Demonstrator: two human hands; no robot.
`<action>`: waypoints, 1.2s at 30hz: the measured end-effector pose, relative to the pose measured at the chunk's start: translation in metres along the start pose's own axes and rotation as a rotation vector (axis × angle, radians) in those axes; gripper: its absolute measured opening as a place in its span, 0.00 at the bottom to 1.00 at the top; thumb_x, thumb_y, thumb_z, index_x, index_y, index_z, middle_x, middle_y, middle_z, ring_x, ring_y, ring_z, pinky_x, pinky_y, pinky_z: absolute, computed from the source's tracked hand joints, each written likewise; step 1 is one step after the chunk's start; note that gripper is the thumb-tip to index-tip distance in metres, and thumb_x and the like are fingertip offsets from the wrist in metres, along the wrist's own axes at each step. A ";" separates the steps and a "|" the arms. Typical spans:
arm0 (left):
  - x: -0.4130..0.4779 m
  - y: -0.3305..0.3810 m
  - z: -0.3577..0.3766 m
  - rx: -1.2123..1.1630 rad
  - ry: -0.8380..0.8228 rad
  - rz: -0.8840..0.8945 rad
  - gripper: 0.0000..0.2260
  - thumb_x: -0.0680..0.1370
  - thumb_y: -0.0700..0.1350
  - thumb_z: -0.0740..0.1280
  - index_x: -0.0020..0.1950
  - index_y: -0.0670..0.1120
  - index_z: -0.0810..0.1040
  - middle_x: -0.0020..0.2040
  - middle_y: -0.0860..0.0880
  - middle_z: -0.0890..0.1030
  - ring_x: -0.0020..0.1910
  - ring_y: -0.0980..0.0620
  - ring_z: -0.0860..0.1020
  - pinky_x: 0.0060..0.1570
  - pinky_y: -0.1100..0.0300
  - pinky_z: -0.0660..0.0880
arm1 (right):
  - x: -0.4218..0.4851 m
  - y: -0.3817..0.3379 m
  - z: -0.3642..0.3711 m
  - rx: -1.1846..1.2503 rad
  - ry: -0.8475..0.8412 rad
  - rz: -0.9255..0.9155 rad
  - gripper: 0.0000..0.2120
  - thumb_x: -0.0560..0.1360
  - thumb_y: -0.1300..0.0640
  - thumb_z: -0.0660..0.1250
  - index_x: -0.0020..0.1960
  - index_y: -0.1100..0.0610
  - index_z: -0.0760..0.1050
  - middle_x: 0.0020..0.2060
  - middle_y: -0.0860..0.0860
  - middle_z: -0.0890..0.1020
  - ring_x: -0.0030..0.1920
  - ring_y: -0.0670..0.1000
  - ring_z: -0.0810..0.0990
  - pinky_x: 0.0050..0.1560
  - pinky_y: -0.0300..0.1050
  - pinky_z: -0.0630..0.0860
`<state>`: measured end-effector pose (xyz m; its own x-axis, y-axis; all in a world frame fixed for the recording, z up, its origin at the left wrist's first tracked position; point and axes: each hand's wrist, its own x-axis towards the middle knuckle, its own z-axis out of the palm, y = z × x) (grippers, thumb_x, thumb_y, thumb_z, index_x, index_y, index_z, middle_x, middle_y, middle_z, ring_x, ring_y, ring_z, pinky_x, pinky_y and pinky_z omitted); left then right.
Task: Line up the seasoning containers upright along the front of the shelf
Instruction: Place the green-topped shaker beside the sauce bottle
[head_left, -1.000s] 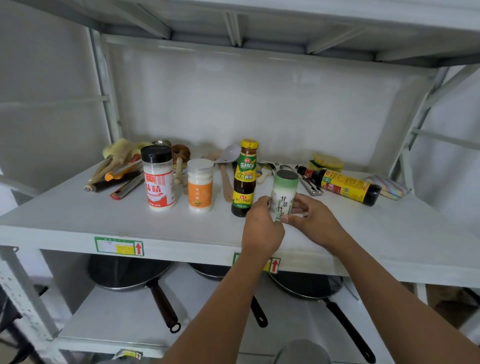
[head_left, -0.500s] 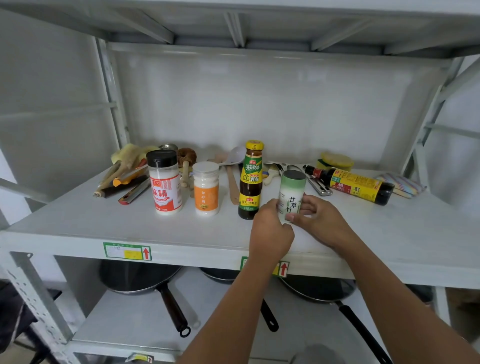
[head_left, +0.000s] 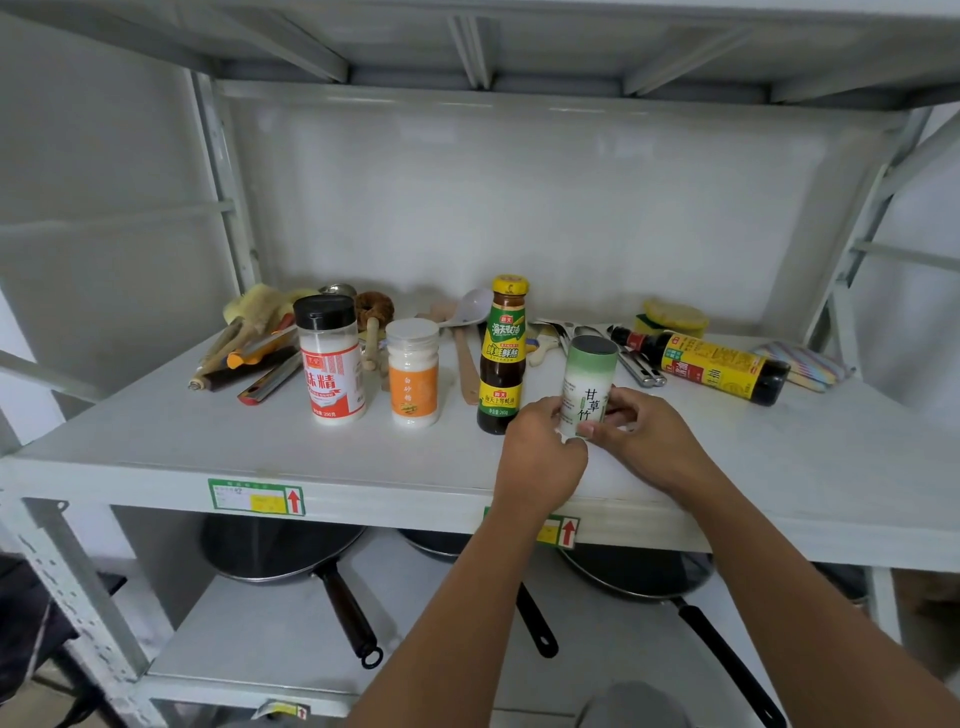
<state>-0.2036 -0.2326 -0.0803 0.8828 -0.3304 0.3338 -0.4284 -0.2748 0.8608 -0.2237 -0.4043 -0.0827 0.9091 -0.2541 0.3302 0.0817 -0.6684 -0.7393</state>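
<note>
On the white shelf (head_left: 208, 447) three containers stand upright in a row: a black-capped jar with a red label (head_left: 331, 359), a small white jar with an orange label (head_left: 413, 372), and a dark sauce bottle with a yellow cap (head_left: 503, 354). Right of them a green-and-white cylinder with a dark lid (head_left: 588, 382) stands upright. My left hand (head_left: 540, 457) and my right hand (head_left: 644, 441) both grip its lower part. A dark soy sauce bottle with a yellow label (head_left: 701, 365) lies on its side at the back right.
Brushes, a wooden spatula (head_left: 465, 364), a spoon, metal tongs (head_left: 636, 364), a yellow sponge (head_left: 672, 317) and a striped cloth (head_left: 805, 364) lie along the back of the shelf. Pans with black handles (head_left: 343, 608) sit on the lower shelf. Metal uprights frame both sides.
The cylinder stays upright between both hands, right of the sauce bottle, settling lower onto the shelf. The camera has shifted a little, so everything sits slightly further right in view.
</note>
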 end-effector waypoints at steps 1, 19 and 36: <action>0.001 -0.001 0.000 -0.001 -0.001 -0.001 0.22 0.77 0.35 0.68 0.71 0.43 0.78 0.64 0.48 0.82 0.54 0.59 0.75 0.43 0.79 0.65 | 0.000 0.001 0.000 0.002 -0.001 0.001 0.18 0.74 0.49 0.78 0.63 0.46 0.83 0.49 0.41 0.87 0.46 0.39 0.82 0.49 0.41 0.76; 0.007 -0.007 0.004 0.012 0.021 -0.012 0.20 0.79 0.39 0.69 0.72 0.42 0.77 0.66 0.47 0.81 0.57 0.58 0.74 0.46 0.77 0.65 | 0.002 0.003 0.000 0.030 -0.015 -0.002 0.19 0.73 0.48 0.78 0.63 0.47 0.83 0.50 0.44 0.87 0.48 0.46 0.84 0.52 0.44 0.79; -0.010 0.002 0.004 0.061 0.028 -0.032 0.21 0.76 0.35 0.67 0.70 0.43 0.77 0.64 0.46 0.81 0.62 0.50 0.78 0.59 0.63 0.73 | -0.013 -0.006 -0.007 0.334 0.177 0.173 0.20 0.67 0.42 0.82 0.54 0.51 0.84 0.46 0.49 0.88 0.49 0.50 0.87 0.55 0.48 0.84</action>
<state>-0.2144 -0.2331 -0.0836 0.9009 -0.2958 0.3177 -0.4101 -0.3397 0.8464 -0.2389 -0.4021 -0.0781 0.8392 -0.4784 0.2586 0.0884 -0.3492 -0.9329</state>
